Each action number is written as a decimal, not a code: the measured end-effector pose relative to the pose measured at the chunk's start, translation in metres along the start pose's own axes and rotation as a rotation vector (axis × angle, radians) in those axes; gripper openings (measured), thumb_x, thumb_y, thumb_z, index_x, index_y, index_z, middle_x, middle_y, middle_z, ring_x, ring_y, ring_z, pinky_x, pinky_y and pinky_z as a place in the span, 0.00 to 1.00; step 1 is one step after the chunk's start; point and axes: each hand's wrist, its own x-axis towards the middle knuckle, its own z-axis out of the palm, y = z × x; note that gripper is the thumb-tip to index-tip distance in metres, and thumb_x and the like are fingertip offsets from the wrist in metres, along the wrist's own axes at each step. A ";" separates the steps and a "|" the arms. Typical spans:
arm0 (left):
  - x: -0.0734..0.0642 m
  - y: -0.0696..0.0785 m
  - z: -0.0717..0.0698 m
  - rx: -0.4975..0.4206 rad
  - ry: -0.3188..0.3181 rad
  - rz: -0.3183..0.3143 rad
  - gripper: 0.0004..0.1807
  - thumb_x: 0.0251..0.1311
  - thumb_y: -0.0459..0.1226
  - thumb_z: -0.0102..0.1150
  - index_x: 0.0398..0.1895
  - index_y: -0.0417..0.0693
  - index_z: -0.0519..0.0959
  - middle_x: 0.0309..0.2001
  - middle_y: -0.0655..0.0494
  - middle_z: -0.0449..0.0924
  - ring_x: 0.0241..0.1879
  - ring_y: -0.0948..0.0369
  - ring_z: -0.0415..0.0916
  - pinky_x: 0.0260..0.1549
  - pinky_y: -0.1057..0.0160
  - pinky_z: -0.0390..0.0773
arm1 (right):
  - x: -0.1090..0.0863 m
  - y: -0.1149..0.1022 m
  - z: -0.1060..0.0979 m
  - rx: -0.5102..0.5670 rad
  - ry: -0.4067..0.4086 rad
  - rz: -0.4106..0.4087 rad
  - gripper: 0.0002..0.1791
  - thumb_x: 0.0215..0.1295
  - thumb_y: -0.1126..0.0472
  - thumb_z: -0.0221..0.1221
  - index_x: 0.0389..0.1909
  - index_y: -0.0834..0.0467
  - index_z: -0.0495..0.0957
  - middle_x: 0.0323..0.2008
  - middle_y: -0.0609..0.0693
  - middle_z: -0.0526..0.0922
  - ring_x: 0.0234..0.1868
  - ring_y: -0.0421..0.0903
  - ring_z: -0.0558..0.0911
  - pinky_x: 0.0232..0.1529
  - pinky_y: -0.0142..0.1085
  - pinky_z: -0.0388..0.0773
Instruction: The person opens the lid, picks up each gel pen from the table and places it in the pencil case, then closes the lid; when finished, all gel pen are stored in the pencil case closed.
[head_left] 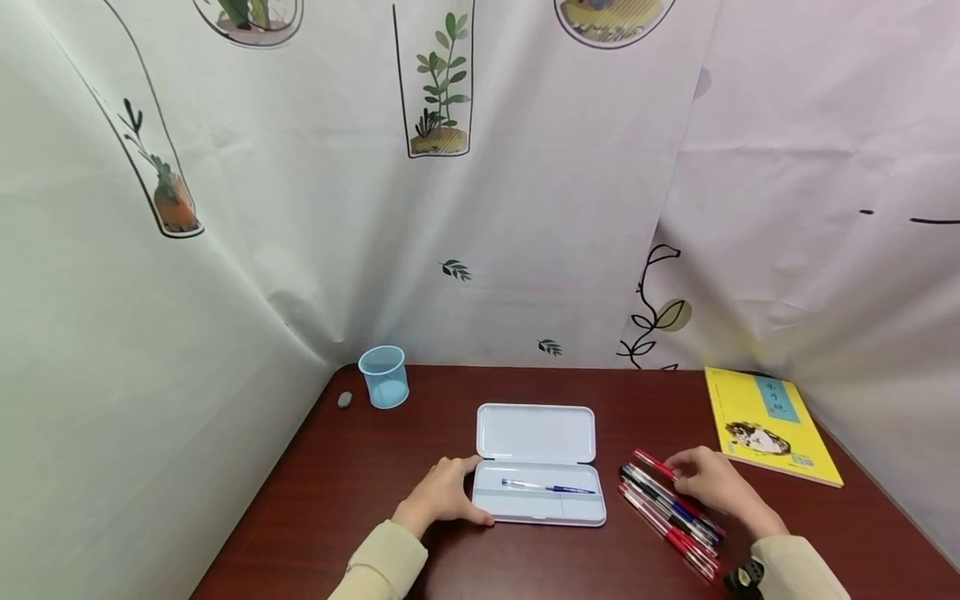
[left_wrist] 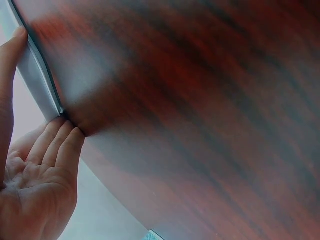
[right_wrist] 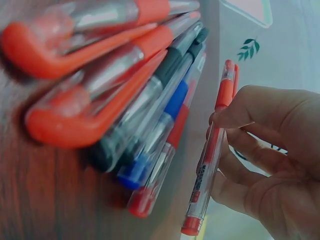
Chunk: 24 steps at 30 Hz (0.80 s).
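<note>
A white pencil case (head_left: 536,433) lies with its lid folded back on the table, and one blue pen (head_left: 551,487) lies across its lower half. My left hand (head_left: 442,493) holds the case at its left end, thumb at the near corner and fingers near the hinge. Between the thumb and fingers of my right hand (head_left: 716,483) is a red gel pen (right_wrist: 204,177), pinched around its middle. Just left of that hand lies a pile of capped red, black and blue pens (head_left: 667,512); in the right wrist view the held pen stands apart from them.
Toward the back left stand a light blue cup (head_left: 386,387) and a small grey stone-like piece (head_left: 344,400). A yellow book (head_left: 776,429) lies at the back right. A printed white cloth (head_left: 525,208) hangs behind the dark reddish table (head_left: 330,517).
</note>
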 end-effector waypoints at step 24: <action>-0.002 -0.003 0.001 -0.012 0.000 0.015 0.48 0.29 0.54 0.82 0.59 0.43 0.77 0.46 0.50 0.84 0.41 0.61 0.79 0.44 0.59 0.79 | 0.000 -0.036 0.011 -0.037 0.017 -0.235 0.11 0.50 0.70 0.65 0.37 0.62 0.85 0.31 0.48 0.83 0.29 0.35 0.75 0.30 0.30 0.75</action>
